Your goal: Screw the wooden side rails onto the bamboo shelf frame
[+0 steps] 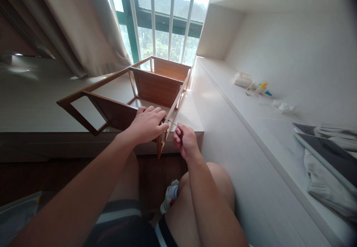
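A brown wooden shelf frame [157, 87] with several panels lies on its side on the pale window ledge, one end jutting past the front edge. My left hand [147, 123] grips it near the closest right corner, fingers curled over the panel edge. My right hand [185, 139] is closed round a thin, straight metal tool [173, 123], whose tip meets the slim side rail [180, 98] of the frame beside my left thumb. The fist hides the tool's handle, so its exact kind cannot be made out.
Right of the frame rises a white cabinet side [234, 146]. On its top lie a tissue pack [242, 79], a yellow-capped item [261, 87], crumpled plastic [283, 106] and a dark flat panel with grey cloth [323, 176]. A beige curtain [83, 28] hangs left of the barred window.
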A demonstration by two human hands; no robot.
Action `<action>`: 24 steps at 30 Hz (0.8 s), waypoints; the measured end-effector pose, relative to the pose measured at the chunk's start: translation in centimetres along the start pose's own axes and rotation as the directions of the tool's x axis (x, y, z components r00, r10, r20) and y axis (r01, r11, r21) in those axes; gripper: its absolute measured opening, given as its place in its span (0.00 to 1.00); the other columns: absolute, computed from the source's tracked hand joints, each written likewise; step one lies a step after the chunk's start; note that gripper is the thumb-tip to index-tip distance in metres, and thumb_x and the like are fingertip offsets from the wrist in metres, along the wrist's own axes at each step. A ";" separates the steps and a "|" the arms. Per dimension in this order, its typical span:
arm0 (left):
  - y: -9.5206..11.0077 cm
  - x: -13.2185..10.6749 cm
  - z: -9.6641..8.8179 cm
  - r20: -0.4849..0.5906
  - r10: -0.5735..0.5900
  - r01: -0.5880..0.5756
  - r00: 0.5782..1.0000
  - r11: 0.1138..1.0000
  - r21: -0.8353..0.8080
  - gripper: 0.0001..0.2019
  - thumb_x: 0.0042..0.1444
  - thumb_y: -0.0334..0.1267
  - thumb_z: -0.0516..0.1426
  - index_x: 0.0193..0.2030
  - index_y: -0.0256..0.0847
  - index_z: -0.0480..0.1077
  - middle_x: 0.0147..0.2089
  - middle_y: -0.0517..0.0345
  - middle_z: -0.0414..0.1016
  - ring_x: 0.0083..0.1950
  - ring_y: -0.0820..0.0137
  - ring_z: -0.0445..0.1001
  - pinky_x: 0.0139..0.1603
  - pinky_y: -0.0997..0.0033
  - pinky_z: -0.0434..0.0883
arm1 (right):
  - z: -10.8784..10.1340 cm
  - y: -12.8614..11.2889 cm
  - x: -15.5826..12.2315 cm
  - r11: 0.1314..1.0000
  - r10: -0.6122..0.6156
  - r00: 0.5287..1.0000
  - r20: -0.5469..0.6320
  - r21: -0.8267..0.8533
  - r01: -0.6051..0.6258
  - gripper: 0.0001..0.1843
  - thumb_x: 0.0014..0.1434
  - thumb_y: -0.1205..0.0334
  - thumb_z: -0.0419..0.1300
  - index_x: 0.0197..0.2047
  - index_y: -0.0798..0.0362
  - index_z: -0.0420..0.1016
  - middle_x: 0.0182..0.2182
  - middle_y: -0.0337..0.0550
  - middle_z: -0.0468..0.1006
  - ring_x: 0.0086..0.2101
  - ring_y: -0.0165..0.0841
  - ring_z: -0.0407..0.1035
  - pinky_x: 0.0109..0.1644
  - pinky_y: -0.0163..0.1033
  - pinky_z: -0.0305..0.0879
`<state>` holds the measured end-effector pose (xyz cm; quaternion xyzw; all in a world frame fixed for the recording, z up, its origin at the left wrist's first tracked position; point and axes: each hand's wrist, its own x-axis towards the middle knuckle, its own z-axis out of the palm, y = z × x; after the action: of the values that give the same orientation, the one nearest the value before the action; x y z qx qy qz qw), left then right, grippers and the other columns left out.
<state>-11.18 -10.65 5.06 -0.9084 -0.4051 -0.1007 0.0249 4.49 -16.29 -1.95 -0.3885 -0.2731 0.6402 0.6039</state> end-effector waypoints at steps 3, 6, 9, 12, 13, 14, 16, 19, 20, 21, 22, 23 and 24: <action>0.1 0.0 -0.1 0.001 -0.003 0.003 1.000 1.000 -0.003 0.12 0.62 0.47 0.46 0.37 0.44 0.65 0.41 0.55 0.72 0.47 0.59 0.69 0.51 0.52 0.56 | -0.1 0.0 0.1 0.988 -0.089 0.996 -0.016 -0.130 0.086 0.23 0.61 0.46 0.57 0.21 0.50 0.58 0.11 0.31 0.61 0.12 0.24 0.50 0.16 0.33 0.42; 0.1 0.0 -0.2 0.007 -0.010 0.010 1.000 1.000 -0.013 0.12 0.62 0.47 0.46 0.37 0.44 0.65 0.41 0.55 0.72 0.47 0.59 0.69 0.50 0.53 0.57 | -0.5 -0.2 0.1 0.915 -0.242 0.970 -0.010 -0.337 0.224 0.25 0.64 0.43 0.55 0.22 0.50 0.59 0.13 0.32 0.63 0.14 0.25 0.53 0.19 0.34 0.47; 0.1 0.0 -0.2 0.008 -0.013 0.013 1.000 1.000 -0.025 0.12 0.62 0.47 0.46 0.37 0.44 0.65 0.42 0.54 0.73 0.47 0.59 0.69 0.51 0.53 0.57 | -0.9 -0.6 -0.1 0.802 -0.351 0.936 0.028 -0.507 0.316 0.26 0.66 0.41 0.53 0.24 0.50 0.60 0.16 0.34 0.65 0.18 0.27 0.56 0.23 0.35 0.52; 0.0 0.0 -0.1 0.005 -0.010 0.010 1.000 1.000 -0.027 0.12 0.62 0.47 0.47 0.38 0.44 0.66 0.42 0.54 0.73 0.47 0.58 0.69 0.51 0.52 0.57 | -1.4 -0.9 -0.2 0.678 -0.432 0.899 0.072 -0.632 0.376 0.26 0.68 0.42 0.51 0.24 0.50 0.63 0.19 0.35 0.67 0.21 0.28 0.59 0.27 0.35 0.56; 0.0 0.0 -0.1 0.004 -0.009 0.009 1.000 1.000 -0.025 0.12 0.62 0.47 0.46 0.38 0.44 0.66 0.42 0.54 0.73 0.47 0.58 0.69 0.51 0.52 0.57 | -1.5 -1.0 -0.2 0.645 -0.450 0.889 0.083 -0.658 0.388 0.26 0.68 0.42 0.50 0.25 0.50 0.63 0.20 0.36 0.67 0.22 0.29 0.60 0.29 0.35 0.57; -0.1 0.0 0.0 0.002 -0.007 0.007 1.000 1.000 -0.023 0.12 0.62 0.47 0.46 0.38 0.44 0.66 0.41 0.55 0.73 0.47 0.58 0.69 0.51 0.52 0.57 | -1.5 -0.9 -0.2 0.625 -0.460 0.884 0.089 -0.675 0.393 0.26 0.68 0.43 0.50 0.25 0.50 0.64 0.20 0.36 0.68 0.23 0.29 0.61 0.29 0.35 0.57; -0.1 0.0 0.0 0.001 -0.003 0.003 1.000 1.000 -0.019 0.12 0.62 0.47 0.46 0.38 0.44 0.66 0.42 0.55 0.72 0.47 0.58 0.69 0.51 0.52 0.57 | -1.5 -0.8 -0.2 0.628 -0.457 0.886 0.073 -0.679 0.380 0.26 0.68 0.43 0.51 0.24 0.50 0.65 0.20 0.36 0.67 0.22 0.29 0.61 0.29 0.35 0.57; -0.1 0.0 0.1 0.002 0.000 0.000 1.000 1.000 -0.014 0.12 0.63 0.48 0.46 0.38 0.44 0.65 0.42 0.55 0.72 0.48 0.58 0.69 0.51 0.51 0.57 | -1.2 -0.3 -0.1 0.721 -0.417 0.909 0.015 -0.604 0.341 0.27 0.68 0.43 0.51 0.23 0.51 0.65 0.17 0.36 0.66 0.20 0.28 0.59 0.25 0.35 0.55; -0.1 0.0 0.1 0.003 0.000 0.000 1.000 1.000 -0.014 0.12 0.63 0.48 0.46 0.38 0.44 0.65 0.42 0.55 0.72 0.48 0.58 0.69 0.51 0.51 0.57 | -1.0 -0.2 -0.1 0.761 -0.400 0.916 -0.002 -0.558 0.331 0.27 0.67 0.43 0.52 0.22 0.51 0.64 0.16 0.35 0.65 0.19 0.28 0.58 0.24 0.35 0.54; -0.1 0.0 0.1 0.002 -0.001 0.001 1.000 1.000 -0.015 0.12 0.63 0.48 0.46 0.38 0.44 0.65 0.42 0.55 0.72 0.48 0.58 0.69 0.51 0.51 0.57 | -0.8 -0.1 -0.1 0.798 -0.381 0.925 -0.014 -0.510 0.321 0.27 0.67 0.43 0.52 0.21 0.51 0.64 0.15 0.35 0.65 0.18 0.27 0.57 0.23 0.35 0.52; -0.1 0.0 0.1 0.000 -0.003 0.003 1.000 1.000 -0.015 0.12 0.63 0.47 0.46 0.38 0.44 0.65 0.42 0.55 0.72 0.48 0.58 0.69 0.51 0.51 0.57 | -0.6 0.0 -0.1 0.830 -0.360 0.932 -0.024 -0.464 0.309 0.27 0.66 0.44 0.53 0.20 0.51 0.63 0.14 0.35 0.64 0.17 0.27 0.56 0.21 0.35 0.51; -0.1 0.1 0.1 -0.003 -0.003 0.003 1.000 1.000 -0.016 0.12 0.63 0.47 0.46 0.38 0.44 0.66 0.42 0.55 0.72 0.48 0.58 0.69 0.51 0.51 0.57 | -0.4 0.0 -0.1 0.856 -0.341 0.940 -0.032 -0.424 0.296 0.27 0.66 0.44 0.54 0.20 0.51 0.63 0.13 0.35 0.64 0.16 0.26 0.55 0.20 0.35 0.49; -0.1 0.1 0.1 -0.004 -0.004 0.004 1.000 1.000 -0.017 0.12 0.63 0.47 0.46 0.38 0.45 0.66 0.42 0.55 0.72 0.48 0.58 0.69 0.51 0.51 0.57 | -0.3 0.0 -0.1 0.878 -0.320 0.946 -0.039 -0.388 0.281 0.27 0.65 0.44 0.54 0.19 0.51 0.62 0.13 0.34 0.64 0.15 0.26 0.54 0.19 0.34 0.48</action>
<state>-11.21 -10.50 5.02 -0.9075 -0.4060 -0.1061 0.0180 4.74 -16.45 -2.11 -0.4820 -0.4170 0.4533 0.6231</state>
